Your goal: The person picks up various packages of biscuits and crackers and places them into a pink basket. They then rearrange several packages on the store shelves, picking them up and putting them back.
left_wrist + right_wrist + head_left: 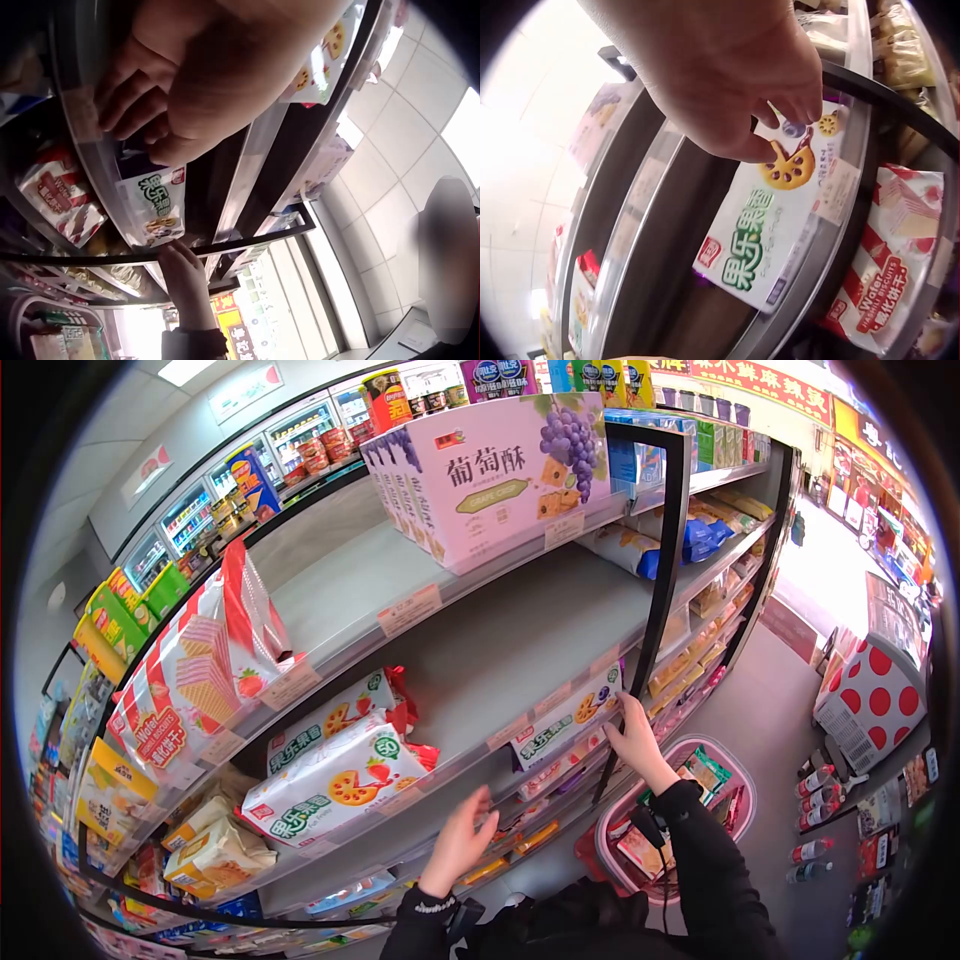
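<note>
A white biscuit pack (568, 722) with green lettering, purple ends and a blueberry picture lies at the right end of a middle shelf. My right hand (642, 748) is at the pack's right end, its fingers loosely bent; in the right wrist view the thumb (756, 148) and fingertips overlap the printed front. Holding nothing, my left hand (460, 845) hovers in front of the shelf edge, left of that pack, with fingers relaxed. Further left on the same shelf sit strawberry biscuit packs (340, 780) with red ends.
Pink grape-crisp boxes (510, 470) and a red-striped wafer bag (200, 660) stand on the shelf above. A black upright post (665, 560) rises beside my right hand. Below on the floor is a pink basket (745, 800) with packets inside. Bottles (815, 780) and a red-dotted carton (870, 700) stand right.
</note>
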### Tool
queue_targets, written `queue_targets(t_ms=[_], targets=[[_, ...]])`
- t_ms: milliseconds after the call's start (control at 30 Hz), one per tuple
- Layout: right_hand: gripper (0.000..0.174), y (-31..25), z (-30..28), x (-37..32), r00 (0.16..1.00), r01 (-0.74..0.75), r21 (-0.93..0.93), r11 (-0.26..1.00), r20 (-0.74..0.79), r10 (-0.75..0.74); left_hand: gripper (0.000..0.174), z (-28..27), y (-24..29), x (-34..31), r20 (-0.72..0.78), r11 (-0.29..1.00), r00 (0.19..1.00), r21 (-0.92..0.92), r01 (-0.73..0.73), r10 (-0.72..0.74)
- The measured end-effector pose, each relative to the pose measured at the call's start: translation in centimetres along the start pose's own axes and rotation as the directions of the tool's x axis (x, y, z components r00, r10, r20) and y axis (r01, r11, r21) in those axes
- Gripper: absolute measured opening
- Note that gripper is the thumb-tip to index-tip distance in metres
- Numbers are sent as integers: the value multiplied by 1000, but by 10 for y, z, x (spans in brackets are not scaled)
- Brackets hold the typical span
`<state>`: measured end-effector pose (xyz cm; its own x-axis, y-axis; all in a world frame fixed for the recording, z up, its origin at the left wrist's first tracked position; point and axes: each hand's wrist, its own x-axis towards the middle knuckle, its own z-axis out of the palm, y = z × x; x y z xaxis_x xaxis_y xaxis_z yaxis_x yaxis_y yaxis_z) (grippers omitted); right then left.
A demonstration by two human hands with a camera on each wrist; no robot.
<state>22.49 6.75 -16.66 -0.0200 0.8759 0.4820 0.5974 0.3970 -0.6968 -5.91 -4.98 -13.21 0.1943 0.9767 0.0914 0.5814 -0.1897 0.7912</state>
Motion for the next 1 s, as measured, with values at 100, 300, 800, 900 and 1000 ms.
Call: queue_targets(t_ms=[100, 300, 800, 900, 1000], targets=[[59, 19, 2, 15, 998, -43, -8, 999, -52, 42, 46, 23, -6, 38, -288, 992, 957, -114, -55, 20], [68, 33, 8, 32, 966, -249, 72, 966, 90, 243, 56, 63, -41, 86, -252, 973, 968, -223, -60, 2], [63, 38, 18, 41, 998, -63, -71, 995, 16, 65, 45, 66, -34, 97, -387, 971, 918, -239, -8, -88], [62, 27, 10, 33, 999, -29, -20, 999, 26, 30, 44, 54, -20, 86, -397, 963, 911, -268, -1, -110], [61, 2, -6, 24, 996, -4, 17, 1000, 89, 2, 39, 43, -4, 63, -479, 921, 876, -366, -137, -60]])
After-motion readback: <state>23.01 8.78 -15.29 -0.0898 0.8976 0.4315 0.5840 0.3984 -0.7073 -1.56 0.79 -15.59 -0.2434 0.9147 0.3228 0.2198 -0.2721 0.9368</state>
